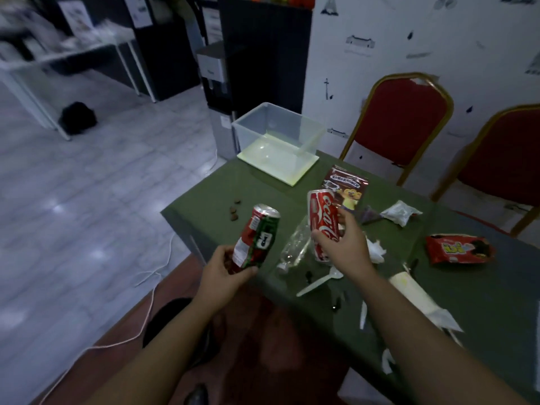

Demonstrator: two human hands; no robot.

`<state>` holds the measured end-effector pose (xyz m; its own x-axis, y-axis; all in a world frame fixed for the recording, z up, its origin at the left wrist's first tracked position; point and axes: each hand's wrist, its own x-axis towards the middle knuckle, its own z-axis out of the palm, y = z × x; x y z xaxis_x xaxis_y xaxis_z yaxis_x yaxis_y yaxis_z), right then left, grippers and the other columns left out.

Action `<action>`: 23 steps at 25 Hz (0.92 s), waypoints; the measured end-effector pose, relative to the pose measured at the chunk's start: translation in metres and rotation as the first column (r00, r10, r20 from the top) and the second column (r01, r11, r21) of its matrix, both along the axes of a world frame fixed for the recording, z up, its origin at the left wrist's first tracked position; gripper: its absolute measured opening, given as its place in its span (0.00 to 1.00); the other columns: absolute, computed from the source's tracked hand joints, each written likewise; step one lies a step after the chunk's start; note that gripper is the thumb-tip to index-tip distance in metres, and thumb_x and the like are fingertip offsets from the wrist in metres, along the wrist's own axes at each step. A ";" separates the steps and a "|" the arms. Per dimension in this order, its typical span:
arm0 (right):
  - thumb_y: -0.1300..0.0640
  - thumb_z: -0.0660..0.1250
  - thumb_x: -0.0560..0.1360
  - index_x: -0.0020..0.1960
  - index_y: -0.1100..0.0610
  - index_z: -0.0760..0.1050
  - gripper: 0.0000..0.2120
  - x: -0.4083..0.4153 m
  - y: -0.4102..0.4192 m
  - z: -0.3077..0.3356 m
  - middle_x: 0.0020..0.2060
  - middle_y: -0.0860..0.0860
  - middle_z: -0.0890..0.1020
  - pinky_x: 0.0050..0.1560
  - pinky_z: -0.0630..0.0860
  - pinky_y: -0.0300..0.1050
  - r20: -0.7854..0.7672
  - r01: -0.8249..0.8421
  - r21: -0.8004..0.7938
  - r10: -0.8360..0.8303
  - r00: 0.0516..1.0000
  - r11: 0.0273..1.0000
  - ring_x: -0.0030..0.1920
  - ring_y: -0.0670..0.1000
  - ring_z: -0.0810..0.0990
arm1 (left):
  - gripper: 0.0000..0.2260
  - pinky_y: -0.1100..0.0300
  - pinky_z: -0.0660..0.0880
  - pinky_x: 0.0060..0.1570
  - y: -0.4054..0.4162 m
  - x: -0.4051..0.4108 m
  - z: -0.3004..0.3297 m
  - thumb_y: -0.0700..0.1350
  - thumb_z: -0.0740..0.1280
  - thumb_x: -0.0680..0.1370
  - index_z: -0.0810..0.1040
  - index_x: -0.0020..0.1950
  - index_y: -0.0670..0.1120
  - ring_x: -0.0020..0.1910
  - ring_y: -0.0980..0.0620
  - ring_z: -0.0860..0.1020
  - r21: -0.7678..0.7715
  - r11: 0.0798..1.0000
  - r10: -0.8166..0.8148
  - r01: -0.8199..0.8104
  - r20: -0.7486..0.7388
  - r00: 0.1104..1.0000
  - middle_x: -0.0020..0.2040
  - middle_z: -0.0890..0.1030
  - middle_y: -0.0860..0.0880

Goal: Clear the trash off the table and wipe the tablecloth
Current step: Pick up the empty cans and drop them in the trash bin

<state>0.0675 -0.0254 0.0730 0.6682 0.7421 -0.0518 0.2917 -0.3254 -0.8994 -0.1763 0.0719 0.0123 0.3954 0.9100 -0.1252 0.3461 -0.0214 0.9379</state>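
My left hand (226,270) grips a red and green drink can (255,235) near the table's front left edge. A red cola can (323,220) is held up by my right hand (344,247) above the green tablecloth (467,287). Between the two cans lies a crushed clear plastic bottle (295,247). A brown snack bag (346,187), a red snack wrapper (458,248), crumpled white tissue (400,213), a white plastic spoon (320,282) and brown crumbs (233,211) lie on the cloth.
A clear plastic bin (277,141) stands at the table's far corner. Two red chairs (400,124) with gold frames stand against the wall on the right. A white cable (146,311) runs over the floor on the left. A paper roll (415,293) lies near my right forearm.
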 end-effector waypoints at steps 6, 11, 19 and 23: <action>0.53 0.74 0.71 0.69 0.53 0.65 0.30 -0.129 0.073 -0.016 0.57 0.48 0.77 0.53 0.75 0.43 -0.217 -0.212 -0.021 0.202 0.955 0.977 0.54 0.47 0.78 | 0.21 0.61 0.78 0.46 0.030 -0.096 -0.010 0.38 0.75 0.70 0.72 0.60 0.41 0.52 0.50 0.82 -0.331 0.904 0.338 -0.270 0.167 0.926 0.53 0.82 0.45; 0.54 0.72 0.73 0.65 0.53 0.70 0.23 -0.238 0.129 -0.072 0.57 0.52 0.80 0.48 0.79 0.44 -0.472 -0.326 -0.168 0.215 0.855 0.930 0.51 0.49 0.81 | 0.23 0.51 0.79 0.53 0.059 -0.200 -0.060 0.48 0.77 0.68 0.75 0.59 0.44 0.50 0.48 0.83 -0.502 0.779 0.461 -0.376 0.052 0.886 0.53 0.84 0.45; 0.47 0.72 0.71 0.58 0.57 0.74 0.20 -0.342 0.159 -0.217 0.51 0.58 0.83 0.46 0.80 0.56 -0.710 -0.279 -0.481 -0.183 0.680 0.831 0.49 0.60 0.83 | 0.22 0.58 0.75 0.36 0.062 -0.308 -0.181 0.50 0.72 0.74 0.78 0.52 0.30 0.38 0.46 0.81 -0.735 0.464 0.580 -0.494 -0.169 0.797 0.47 0.83 0.32; 0.48 0.73 0.71 0.58 0.57 0.76 0.20 -0.369 0.155 -0.294 0.50 0.59 0.84 0.47 0.82 0.56 -0.692 -0.284 -0.583 -0.283 0.663 0.761 0.48 0.60 0.84 | 0.16 0.57 0.79 0.38 0.060 -0.326 -0.242 0.50 0.72 0.73 0.80 0.50 0.38 0.42 0.45 0.84 -0.781 0.402 0.536 -0.478 -0.223 0.814 0.48 0.84 0.38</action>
<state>-0.3016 0.1292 -0.2206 0.1968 0.3451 -0.9177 -0.3368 -0.8553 -0.3938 -0.5023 0.1315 -0.2300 -0.0720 0.4843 -0.8719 -0.0165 0.8735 0.4865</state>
